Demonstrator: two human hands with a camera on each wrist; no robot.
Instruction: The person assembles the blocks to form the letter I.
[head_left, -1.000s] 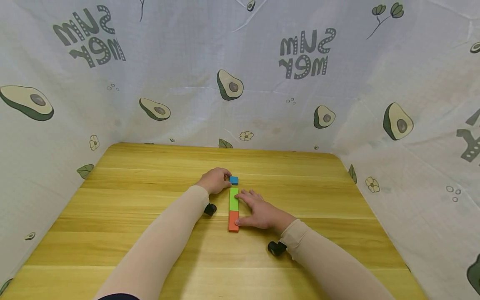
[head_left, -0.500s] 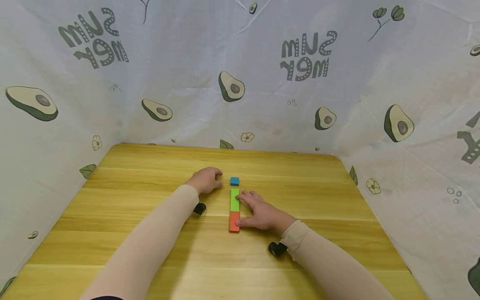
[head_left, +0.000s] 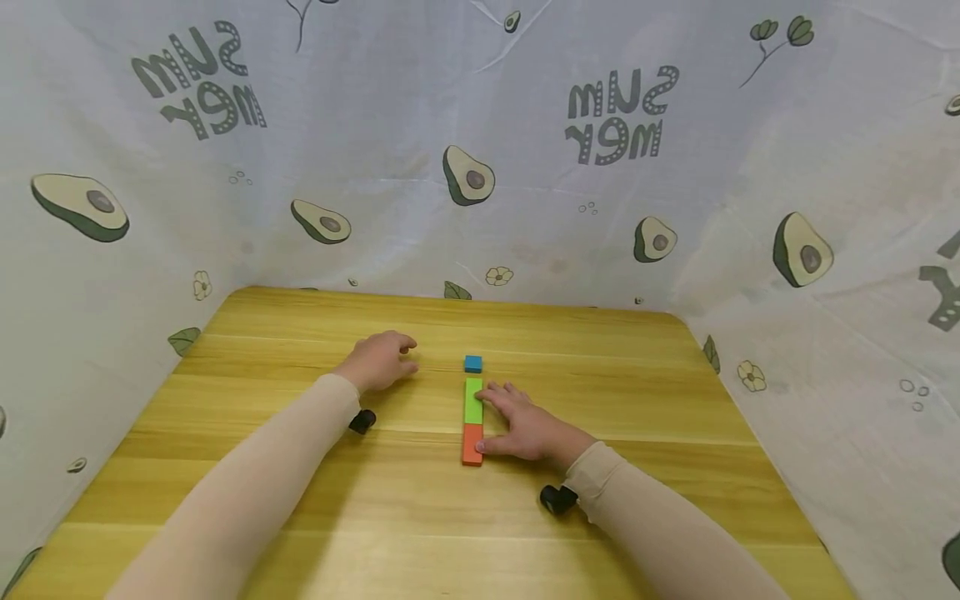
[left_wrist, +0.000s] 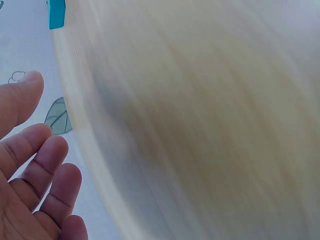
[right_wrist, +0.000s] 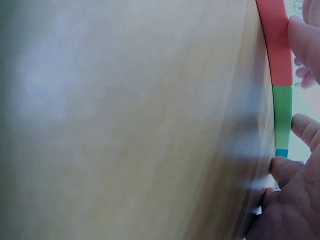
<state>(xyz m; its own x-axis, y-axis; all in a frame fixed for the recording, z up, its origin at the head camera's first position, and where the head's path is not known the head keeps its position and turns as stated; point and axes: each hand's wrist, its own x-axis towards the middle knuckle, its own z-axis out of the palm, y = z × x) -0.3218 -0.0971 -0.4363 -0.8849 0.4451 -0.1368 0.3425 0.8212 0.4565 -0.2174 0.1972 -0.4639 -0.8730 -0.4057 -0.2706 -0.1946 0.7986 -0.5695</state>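
Observation:
In the head view, a red block (head_left: 472, 444) and a green block (head_left: 473, 400) lie end to end in a line on the wooden table. Just beyond the green one sits a small blue block (head_left: 473, 364), a narrow gap between them. My right hand (head_left: 528, 427) lies along the line's right side with fingers spread. Its thumb touches the red block (right_wrist: 277, 42) and its index finger the green block (right_wrist: 283, 112) in the right wrist view. To the left of the blocks, my left hand (head_left: 377, 360) hovers with loosely curved fingers, holding nothing.
The wooden table (head_left: 360, 517) meets a pale cloth backdrop (head_left: 540, 217) printed with avocados at its back and sides. A black wrist camera (head_left: 558, 500) sticks out under the right wrist, another small black camera (head_left: 363, 421) under the left.
My left hand has let go of the blue block and drawn away to the left. The right hand stays at the red and green blocks, and the blocks keep their places.

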